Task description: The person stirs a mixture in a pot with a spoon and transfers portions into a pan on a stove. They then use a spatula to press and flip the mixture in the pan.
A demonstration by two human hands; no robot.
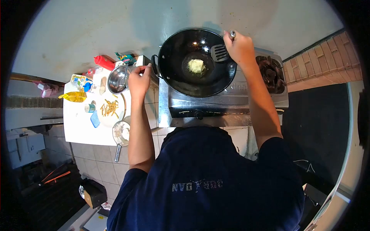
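The right hand [239, 47] gripped a spatula [220, 52] over the wok [196, 61], just right of the yellow lump [196, 66]; the left hand [138, 80] clasped the wok's handle [155, 65].

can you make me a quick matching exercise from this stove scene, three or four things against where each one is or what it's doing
Things:
1. spatula
2. wok
3. steel bowl
4. plate of fried strips

Places or states:
a. on the white counter, below the bowl in the picture
b. held in the right hand
c. on the stove, a pale lump in it
d. beside the left hand

Pairs: 1-b, 2-c, 3-d, 4-a
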